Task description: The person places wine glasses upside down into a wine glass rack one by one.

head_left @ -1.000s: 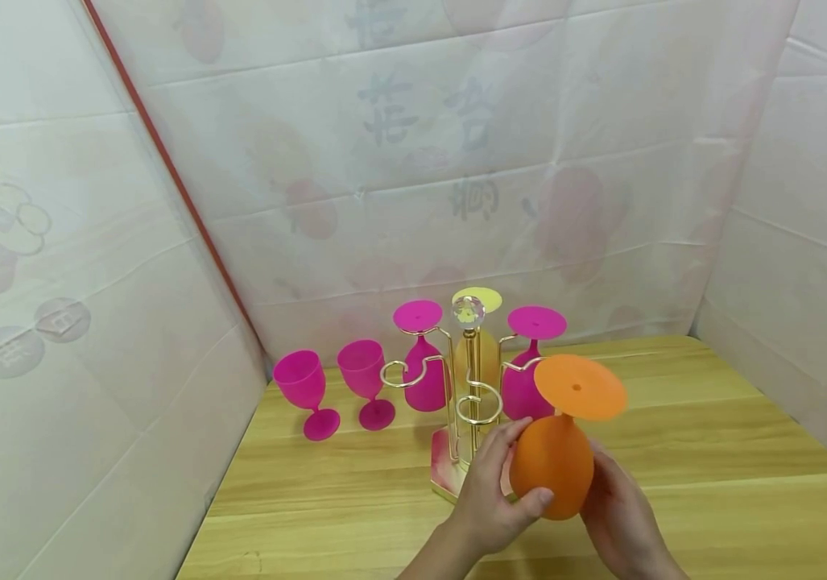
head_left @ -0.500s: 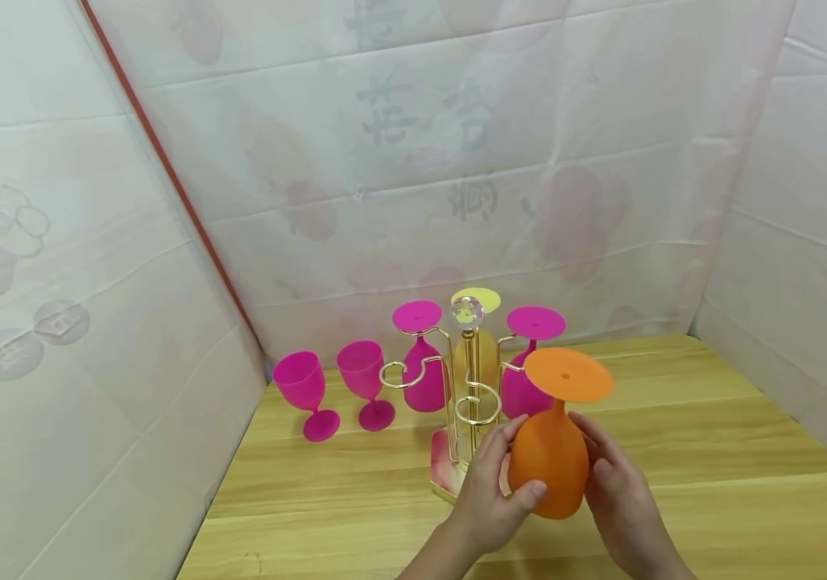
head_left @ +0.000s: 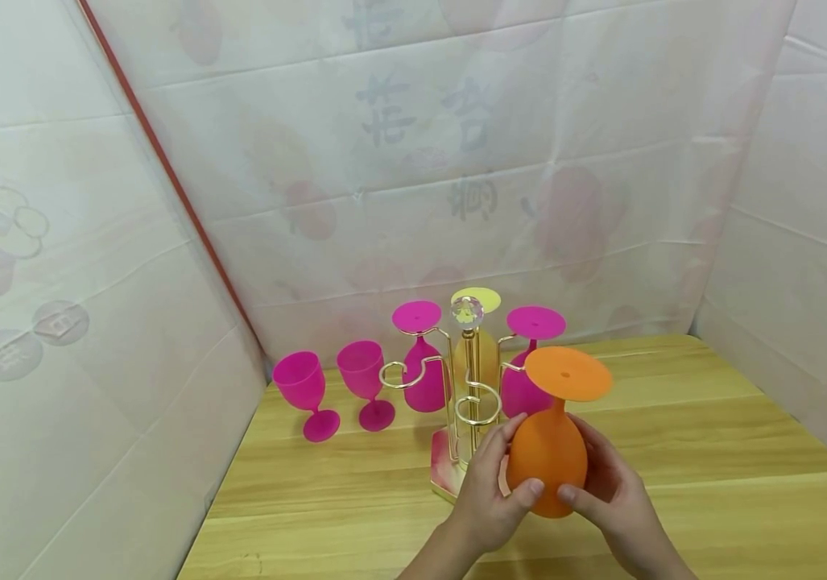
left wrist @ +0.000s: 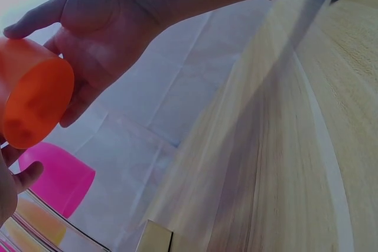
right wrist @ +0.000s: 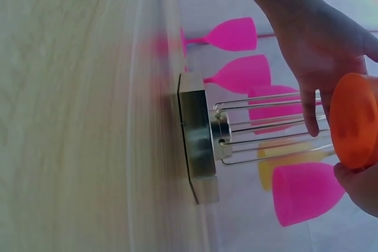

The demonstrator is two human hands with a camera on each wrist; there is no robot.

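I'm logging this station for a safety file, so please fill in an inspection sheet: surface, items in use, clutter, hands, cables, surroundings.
Surface: wood-grain table, no spill seen.
Items in use: orange goblet, upside down, raised off the table; gold goblet rack holding two inverted pink goblets and an inverted yellow goblet; two upright pink goblets on the table, left of the rack.
Clutter: nothing seen.
Hands: left hand and right hand both hold the orange goblet's bowl.
Cables: nothing seen.
Surroundings: pale printed sheets at the back and both sides; red strip where the left and back sheets meet.
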